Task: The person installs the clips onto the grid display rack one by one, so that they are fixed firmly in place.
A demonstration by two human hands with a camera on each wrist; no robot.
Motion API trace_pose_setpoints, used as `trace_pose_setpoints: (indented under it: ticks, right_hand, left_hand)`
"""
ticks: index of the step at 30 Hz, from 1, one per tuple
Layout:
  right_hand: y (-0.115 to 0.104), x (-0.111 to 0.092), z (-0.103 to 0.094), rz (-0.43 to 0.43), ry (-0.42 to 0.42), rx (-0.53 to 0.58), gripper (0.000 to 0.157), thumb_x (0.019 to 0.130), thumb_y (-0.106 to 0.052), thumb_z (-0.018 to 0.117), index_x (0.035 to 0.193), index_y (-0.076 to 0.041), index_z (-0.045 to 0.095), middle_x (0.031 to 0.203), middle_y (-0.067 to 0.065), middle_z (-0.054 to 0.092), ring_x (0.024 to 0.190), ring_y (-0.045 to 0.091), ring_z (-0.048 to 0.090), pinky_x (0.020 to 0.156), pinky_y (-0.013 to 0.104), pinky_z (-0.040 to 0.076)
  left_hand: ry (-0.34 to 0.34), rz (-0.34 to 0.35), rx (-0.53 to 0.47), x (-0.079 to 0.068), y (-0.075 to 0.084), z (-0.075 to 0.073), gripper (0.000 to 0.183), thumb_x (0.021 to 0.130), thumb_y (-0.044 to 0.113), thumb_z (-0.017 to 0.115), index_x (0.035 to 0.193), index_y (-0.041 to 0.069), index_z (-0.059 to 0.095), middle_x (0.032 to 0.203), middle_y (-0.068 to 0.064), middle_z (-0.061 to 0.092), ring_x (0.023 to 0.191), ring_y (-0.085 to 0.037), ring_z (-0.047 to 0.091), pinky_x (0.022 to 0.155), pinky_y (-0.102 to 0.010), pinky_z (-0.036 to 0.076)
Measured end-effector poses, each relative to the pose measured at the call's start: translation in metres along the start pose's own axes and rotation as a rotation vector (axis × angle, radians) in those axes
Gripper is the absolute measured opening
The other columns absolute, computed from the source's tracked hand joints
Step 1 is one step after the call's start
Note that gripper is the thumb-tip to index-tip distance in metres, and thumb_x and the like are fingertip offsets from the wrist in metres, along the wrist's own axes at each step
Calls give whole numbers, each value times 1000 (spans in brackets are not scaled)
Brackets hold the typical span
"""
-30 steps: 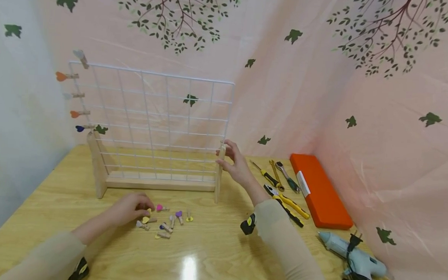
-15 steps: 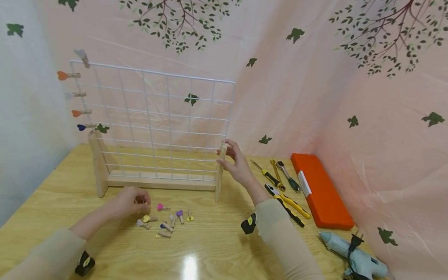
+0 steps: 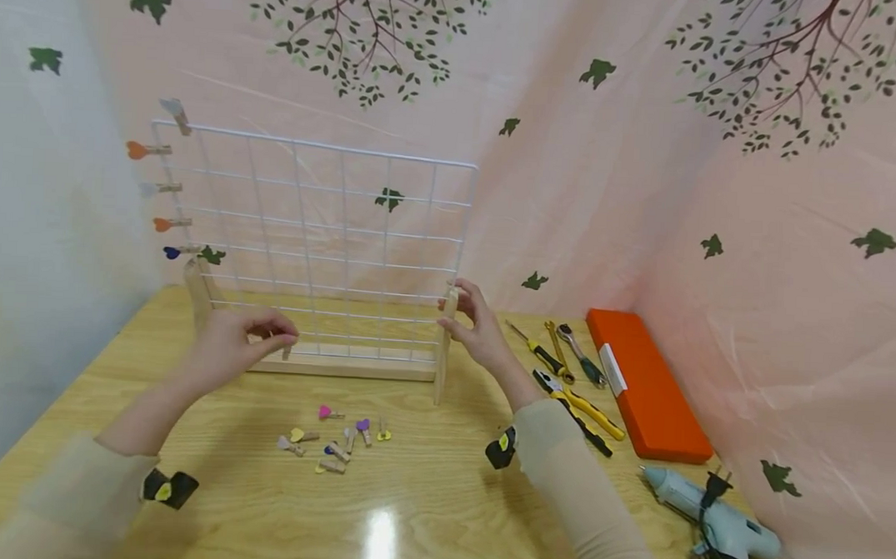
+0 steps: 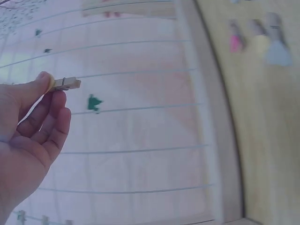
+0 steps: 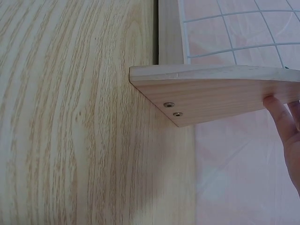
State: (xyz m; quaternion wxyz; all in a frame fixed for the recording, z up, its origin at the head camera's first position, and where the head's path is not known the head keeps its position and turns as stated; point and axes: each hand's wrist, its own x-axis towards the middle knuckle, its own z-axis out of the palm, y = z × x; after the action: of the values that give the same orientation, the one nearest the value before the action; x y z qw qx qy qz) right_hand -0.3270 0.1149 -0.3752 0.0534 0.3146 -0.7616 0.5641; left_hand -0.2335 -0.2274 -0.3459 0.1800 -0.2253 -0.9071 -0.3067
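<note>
My left hand (image 3: 238,345) pinches a small wooden clothespin (image 4: 68,83) between thumb and index finger, its yellow end at the fingertips and its bare wooden end pointing outward. It is raised in front of the lower left of a white wire grid (image 3: 386,153) in a wooden stand. My right hand (image 3: 479,327) grips the top of the stand's right upright (image 3: 442,367), thumb in front; some of its fingers are hidden behind the wood. Along the grid's left side and top left corner sit several heart clothespins, including an orange one (image 3: 136,150) and a dark blue one (image 3: 171,252).
Several loose heart clothespins lie on the table before the stand, among them a pink one (image 3: 325,412) and a purple one (image 3: 363,426). To the right are pliers (image 3: 577,410), a screwdriver (image 3: 542,355), wrenches, an orange-red case (image 3: 653,388) and a glue gun (image 3: 730,521).
My left hand has lifted a yellow clothespin from the loose group and carried it up toward the grid. My right hand keeps its grip on the upright.
</note>
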Motion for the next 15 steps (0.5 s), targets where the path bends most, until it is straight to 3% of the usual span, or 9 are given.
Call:
trace_pose_setpoints:
  ticks: [4,10,15]
  right_hand:
    - [0,0,0,-13,1,-4,56,84,-3,57,132,-8,29,117,24,51,111,36,48,70,39,52]
    - [0,0,0,-36,0,-1,56,84,-1,57,132,-8,29,116,28,50,110,39,48,69,39,52]
    - [0,0,0,-34,1,4,57,84,-1,57,132,-4,28,116,28,51,110,39,48,69,40,52]
  left_hand:
    - [118,14,-33,13,11,-24,3,82,14,63,84,14,66,80,4,65,72,2,56,58,-14,44]
    - [382,104,87,40,32,-67,4,77,7,68,80,8,68,75,-2,64,65,6,45,57,-13,33]
    - [608,83,40,70,46,-107,8,76,10,69,80,3,71,70,22,58,63,-1,36,61,-17,27]
